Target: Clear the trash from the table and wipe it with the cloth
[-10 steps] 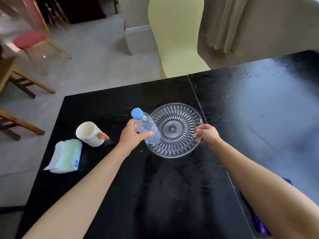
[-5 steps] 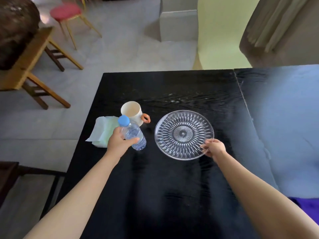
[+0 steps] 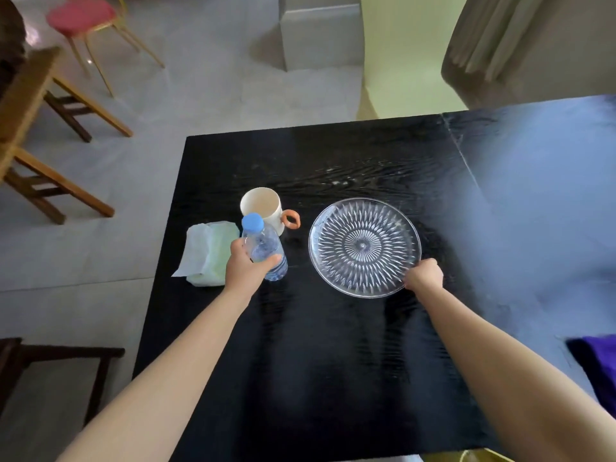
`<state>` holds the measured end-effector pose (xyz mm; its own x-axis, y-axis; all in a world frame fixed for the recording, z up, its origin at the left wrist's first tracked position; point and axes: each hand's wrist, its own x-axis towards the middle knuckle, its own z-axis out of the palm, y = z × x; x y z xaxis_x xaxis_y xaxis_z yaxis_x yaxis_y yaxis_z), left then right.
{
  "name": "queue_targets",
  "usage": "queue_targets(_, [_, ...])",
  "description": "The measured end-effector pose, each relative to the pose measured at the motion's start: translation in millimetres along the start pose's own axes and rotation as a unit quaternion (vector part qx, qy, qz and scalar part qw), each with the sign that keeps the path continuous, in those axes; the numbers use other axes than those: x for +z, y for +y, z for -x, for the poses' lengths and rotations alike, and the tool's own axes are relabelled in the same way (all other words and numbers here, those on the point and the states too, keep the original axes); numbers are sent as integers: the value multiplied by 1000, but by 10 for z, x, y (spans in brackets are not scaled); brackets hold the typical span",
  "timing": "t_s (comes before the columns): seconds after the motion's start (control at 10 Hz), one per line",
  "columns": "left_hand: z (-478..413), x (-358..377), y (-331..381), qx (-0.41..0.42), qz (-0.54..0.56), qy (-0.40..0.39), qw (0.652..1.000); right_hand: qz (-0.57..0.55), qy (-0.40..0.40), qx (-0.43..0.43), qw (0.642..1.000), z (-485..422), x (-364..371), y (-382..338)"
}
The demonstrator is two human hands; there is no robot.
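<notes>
While the left hand [image 3: 248, 266] wraps its fingers round the water bottle [image 3: 265, 250], the right hand [image 3: 424, 274] pinches the near rim of the glass plate [image 3: 364, 246] at about 5 o'clock on its edge. Both hands are closed on their things. The bottle stands upright on the black desk [image 3: 316, 361], a little way off at 9 o'clock from the plate. It has a blue cap and looks mostly empty, so I think it is light and a bit squashy. Holding it round the middle works well. The plate lies flat on the desk. It is hard, smooth glass, so I think it could slip and could break if it drops. Two hands under the rim would be safer than one small pinch. Just behind the bottle, at 12 o'clock, sits a cream mug [image 3: 263, 210]. A soft pack of wipes [image 3: 208, 258] lies at 9 o'clock from the bottle. A purple cloth [image 3: 596, 365] peeks in at the right edge of the desk.
</notes>
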<state>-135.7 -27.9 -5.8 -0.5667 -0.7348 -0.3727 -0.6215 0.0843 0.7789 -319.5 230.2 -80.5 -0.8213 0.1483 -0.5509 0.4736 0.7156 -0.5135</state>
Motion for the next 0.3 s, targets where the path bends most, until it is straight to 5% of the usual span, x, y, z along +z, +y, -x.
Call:
queue_targets(0.2, [18, 65, -45, -54, -10, -34, 998, 22, -39, -17, 999, 94, -135, 63])
queue_targets(0.3, [107, 167, -89, -163, 25, -31, 986, -33, -120, 2, 992, 241, -336, 113])
